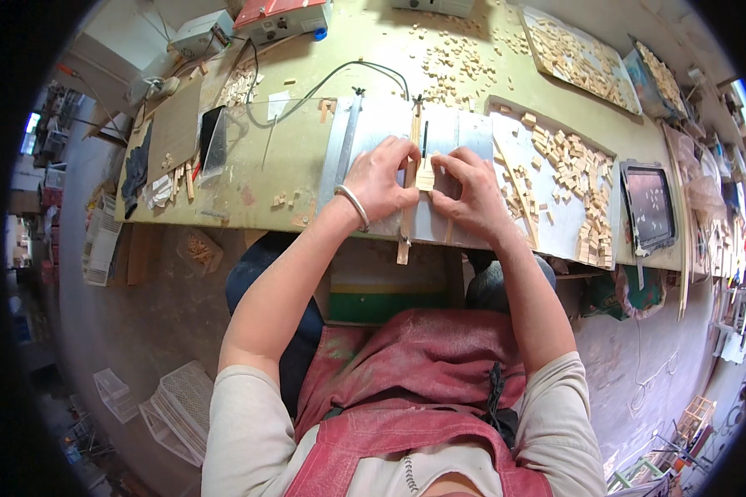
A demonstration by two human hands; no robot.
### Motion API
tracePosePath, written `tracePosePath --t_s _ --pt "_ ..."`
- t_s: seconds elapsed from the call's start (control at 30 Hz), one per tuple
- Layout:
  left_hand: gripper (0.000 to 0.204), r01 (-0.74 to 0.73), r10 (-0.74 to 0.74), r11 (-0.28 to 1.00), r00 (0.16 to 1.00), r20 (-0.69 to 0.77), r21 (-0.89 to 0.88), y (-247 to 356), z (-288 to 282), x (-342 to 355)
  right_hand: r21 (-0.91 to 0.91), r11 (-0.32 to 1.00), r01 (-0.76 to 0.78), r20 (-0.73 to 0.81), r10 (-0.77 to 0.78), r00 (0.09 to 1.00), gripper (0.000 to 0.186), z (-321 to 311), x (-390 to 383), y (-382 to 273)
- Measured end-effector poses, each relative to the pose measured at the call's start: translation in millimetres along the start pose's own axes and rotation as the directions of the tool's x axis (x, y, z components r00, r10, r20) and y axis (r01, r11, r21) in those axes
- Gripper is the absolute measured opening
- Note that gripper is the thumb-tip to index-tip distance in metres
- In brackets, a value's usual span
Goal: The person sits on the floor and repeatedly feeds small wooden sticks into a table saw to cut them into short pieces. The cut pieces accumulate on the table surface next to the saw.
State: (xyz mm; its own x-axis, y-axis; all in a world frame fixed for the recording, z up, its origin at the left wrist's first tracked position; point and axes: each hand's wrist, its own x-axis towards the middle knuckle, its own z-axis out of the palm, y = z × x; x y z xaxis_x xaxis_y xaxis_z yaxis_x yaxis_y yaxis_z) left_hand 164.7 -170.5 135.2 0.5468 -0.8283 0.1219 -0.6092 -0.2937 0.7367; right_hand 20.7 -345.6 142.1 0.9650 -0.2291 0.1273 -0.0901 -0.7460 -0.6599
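A small pale wooden block (425, 177) lies flat on a grey metal plate (375, 124), between my two hands. My left hand (381, 180), with a silver bangle at its wrist, is closed, thumb and forefinger reaching over a narrow wooden strip (404, 228) to the block's left side. From the right, the bent thumb and fingers of my right hand (471, 192) grip the same block. Directly beyond the block, a thin dark slot or blade (426, 137) runs away from me; I cannot tell which. Fingers hide part of the block's edges.
At right, a shallow tray (565, 217) holds many small wooden blocks, beside a black-framed bin (648, 207). More pieces cover a far board (584, 62). A black cable (331, 79) curves behind the plate; a red box (282, 18) stands far left. A metal bar (348, 137) crosses the plate.
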Motion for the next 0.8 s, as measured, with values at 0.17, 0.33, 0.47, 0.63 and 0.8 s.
tracePosePath --t_s 0.17,0.33,0.47,0.63,0.8 --pt "0.039 0.030 -0.030 0.999 0.999 0.017 0.027 2 -4 11 -0.016 1.000 -0.004 -0.019 0.004 1.000 0.051 1 9 9" --pt "0.042 0.014 -0.015 0.999 1.000 0.013 0.039 -9 -2 21 0.011 1.000 -0.028 -0.013 0.028 1.000 0.049 0 18 10" --pt "0.043 0.037 -0.038 0.999 0.999 0.027 0.035 -9 -4 26 0.007 0.999 -0.043 -0.018 0.043 0.999 0.048 3 23 17" --pt "0.044 0.037 -0.040 0.997 0.998 0.040 0.069 -11 -5 34 0.022 0.999 -0.026 -0.014 0.027 1.000 0.047 1 32 21" --pt "0.047 0.052 -0.067 0.989 0.992 0.107 0.139 -3 -11 32 -0.120 0.990 0.075 -0.011 -0.077 0.997 0.045 -5 34 16"
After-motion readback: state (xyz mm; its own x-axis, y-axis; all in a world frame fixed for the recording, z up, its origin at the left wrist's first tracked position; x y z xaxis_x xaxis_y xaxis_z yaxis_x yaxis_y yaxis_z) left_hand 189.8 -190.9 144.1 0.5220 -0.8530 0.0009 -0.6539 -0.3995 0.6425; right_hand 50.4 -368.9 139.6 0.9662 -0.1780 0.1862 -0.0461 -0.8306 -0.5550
